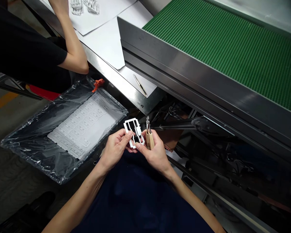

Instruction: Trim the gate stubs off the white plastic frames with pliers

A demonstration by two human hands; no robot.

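A white plastic frame part (138, 130) with long slots is held up in front of my body. My left hand (115, 147) pinches its left side between thumb and fingers. My right hand (157, 155) has its thumb on the lower right edge of the part. Tucked in that same hand is a pair of nippers (149, 139) with tan handles, its metal jaws pointing up and away from the part. Some fingers of both hands are hidden behind the part and the handles.
To the left, a plastic-lined tray (26, 147) holds rows of similar white parts (80, 124). Ahead, a metal table (145, 105) carries paper sheets and a pen (140, 84). A green conveyor belt (223, 48) runs along the right. A co-worker's arm (74, 48) reaches over the table.
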